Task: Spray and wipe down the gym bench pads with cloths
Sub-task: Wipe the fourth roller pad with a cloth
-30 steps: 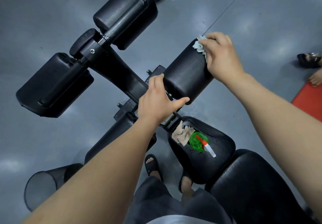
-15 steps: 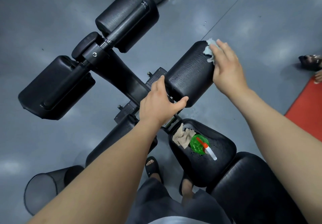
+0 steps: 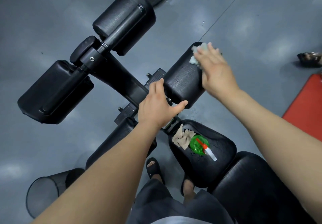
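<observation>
**Q:** What is the setting?
**A:** A smooth grey gym floor (image 3: 52, 14), seen from above, with a black padded bench (image 3: 122, 77) lying across it. A black mesh waste bin (image 3: 41, 194) stands at lower left. A red mat (image 3: 306, 110) lies at the right edge.

**Q:** What is nearest you?
**A:** Just ahead of my sandalled feet (image 3: 153, 168) is the black rounded vinyl seat pad (image 3: 221, 152), flecked with droplets. On it lie a crumpled beige cloth (image 3: 183, 138) and, touching it, a translucent green spray bottle (image 3: 198, 144) with an orange-and-white nozzle.

**Q:** And your left hand?
**A:** My left hand (image 3: 156, 108) braces the near, inner corner of the black cylindrical roller pad (image 3: 183, 80). The fingers are fairly straight along the pad's inner end. The thumb is spread wide against its near edge. The hand is not closed round anything.

**Q:** The right?
**A:** My right hand (image 3: 216, 72) lies flat over the roller pad's far outer end, with the fingers extended and slightly blurred. It presses a bunched pale blue-white cloth (image 3: 198, 53) onto the pad. The cloth shows beyond the fingertips, at the pad's far corner.

**Q:** What lies beyond?
**A:** Two more black roller pads (image 3: 125, 19) sit on a crossbar, well apart from both hands.
</observation>
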The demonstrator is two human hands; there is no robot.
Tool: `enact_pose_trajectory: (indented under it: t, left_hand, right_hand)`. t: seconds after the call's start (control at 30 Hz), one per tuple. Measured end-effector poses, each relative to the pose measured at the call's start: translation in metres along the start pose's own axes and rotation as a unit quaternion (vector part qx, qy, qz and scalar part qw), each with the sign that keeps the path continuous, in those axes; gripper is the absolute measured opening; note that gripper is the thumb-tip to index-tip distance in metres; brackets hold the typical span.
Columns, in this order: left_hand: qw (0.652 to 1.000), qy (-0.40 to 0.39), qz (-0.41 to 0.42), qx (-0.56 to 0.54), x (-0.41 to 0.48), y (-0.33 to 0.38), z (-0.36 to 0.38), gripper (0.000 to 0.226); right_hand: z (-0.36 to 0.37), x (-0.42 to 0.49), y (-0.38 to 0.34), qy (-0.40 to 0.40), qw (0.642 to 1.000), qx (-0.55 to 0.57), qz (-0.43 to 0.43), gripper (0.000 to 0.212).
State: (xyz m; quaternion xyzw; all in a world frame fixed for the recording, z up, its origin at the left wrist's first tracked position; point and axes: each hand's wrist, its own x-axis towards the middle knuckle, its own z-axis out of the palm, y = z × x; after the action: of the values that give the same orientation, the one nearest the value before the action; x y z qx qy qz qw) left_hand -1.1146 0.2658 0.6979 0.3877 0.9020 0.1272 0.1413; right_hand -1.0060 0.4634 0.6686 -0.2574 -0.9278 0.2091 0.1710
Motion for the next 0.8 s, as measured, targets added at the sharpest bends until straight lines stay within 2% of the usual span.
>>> enact_pose_trajectory:
  t: [0.13,0.23,0.3,0.43,0.5,0.6,0.73,0.8]
  left_hand:
    - [1.000,0.000,-0.002,0.003,0.001,0.000,0.001,0.107]
    - [1.000,0.000,-0.006,0.002,0.001,0.000,0.001,0.106]
    - [1.000,0.001,-0.007,-0.003,0.001,0.000,0.001,0.106]
    - [1.000,0.000,-0.004,-0.003,0.000,-0.001,0.001,0.106]
    - [1.000,0.002,-0.004,-0.002,0.000,-0.001,0.001,0.105]
    - [1.000,0.005,-0.002,-0.002,0.001,-0.002,0.001,0.104]
    - [1.000,0.002,0.000,0.005,0.001,-0.002,0.002,0.105]
    - [1.000,0.001,0.002,0.002,0.001,-0.001,0.002,0.105]
  right_hand:
    - [0.009,-0.025,-0.030,-0.062,0.992,-0.007,-0.106,0.054]
    - [-0.003,-0.010,-0.018,-0.083,0.987,-0.060,-0.122,0.058]
    - [-0.012,0.013,0.003,-0.079,0.989,-0.093,-0.080,0.059]
    - [-0.019,0.051,0.022,-0.055,0.992,-0.085,0.080,0.054]
    - [-0.012,0.049,0.010,-0.034,0.993,-0.055,0.103,0.054]
    - [0.004,0.023,-0.019,-0.019,0.999,-0.043,0.010,0.056]
    - [0.013,-0.014,-0.040,-0.059,0.994,-0.003,-0.090,0.054]
    - [0.007,-0.021,-0.033,-0.080,0.986,-0.019,-0.142,0.052]
